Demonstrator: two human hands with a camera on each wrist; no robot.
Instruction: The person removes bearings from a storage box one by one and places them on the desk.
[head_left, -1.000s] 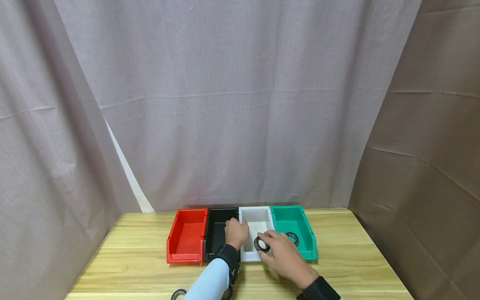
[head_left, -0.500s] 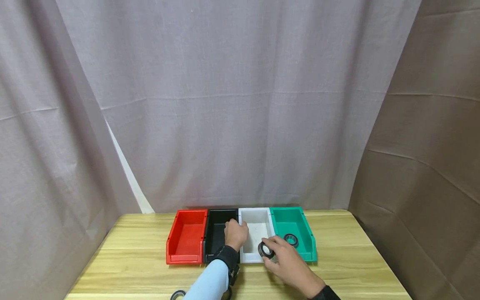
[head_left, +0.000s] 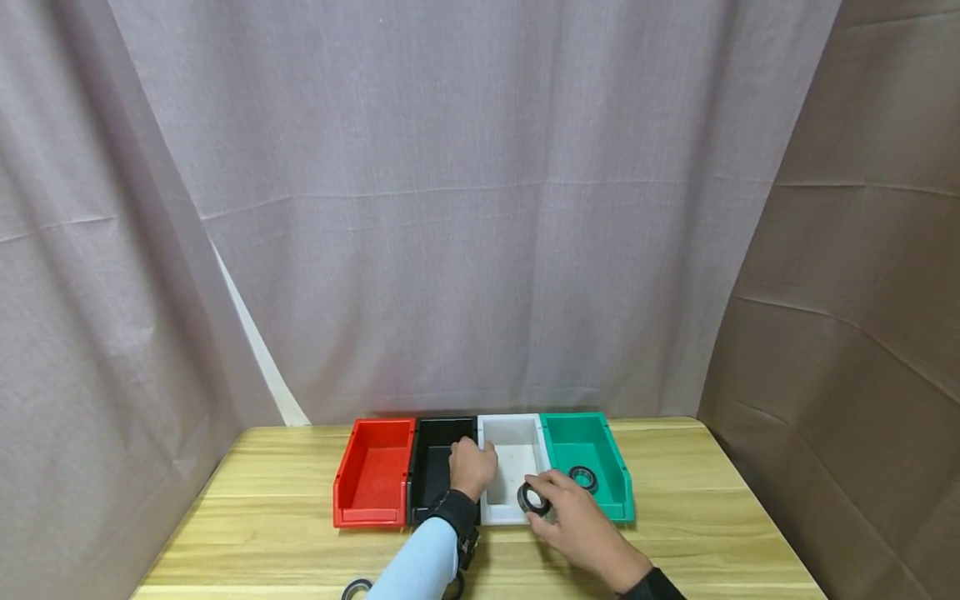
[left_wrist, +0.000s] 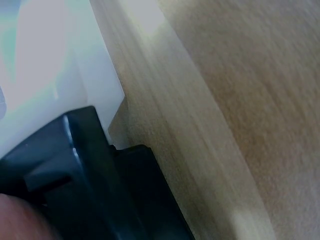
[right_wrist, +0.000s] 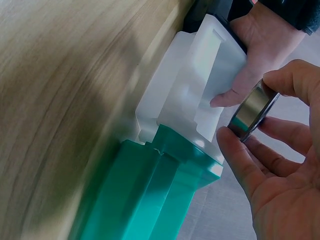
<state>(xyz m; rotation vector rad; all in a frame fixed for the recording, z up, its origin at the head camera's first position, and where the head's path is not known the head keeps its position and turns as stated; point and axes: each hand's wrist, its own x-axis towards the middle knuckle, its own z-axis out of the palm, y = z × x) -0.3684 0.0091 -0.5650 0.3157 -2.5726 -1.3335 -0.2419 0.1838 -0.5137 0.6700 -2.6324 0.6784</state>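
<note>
My right hand [head_left: 581, 522] pinches a ball bearing [head_left: 533, 500], a dark ring with a metal inner edge, between thumb and fingertips. It hangs above the front of the white storage bin [head_left: 513, 513]. In the right wrist view the bearing [right_wrist: 253, 111] is seen edge-on, its smooth metal rim showing. My left hand [head_left: 472, 468] grips the adjoining walls of the white bin and the black storage bin [head_left: 431, 467], one digit reaching down inside the white one. Its other fingertips are hidden in the head view. Another bearing [head_left: 582, 478] lies in the green storage bin [head_left: 617, 507].
At the left end of the row stands a red storage bin [head_left: 371, 515]. More bearings lie near the front table edge, one ring [head_left: 356, 588] beside the left sleeve [head_left: 422, 562] and another partly behind it. A curtain [head_left: 480, 250] hangs behind the wooden table [head_left: 247, 508].
My right hand has shifted slightly right and toward me with the bearing, then stayed nearly still over the last half second. My left hand has not moved.
</note>
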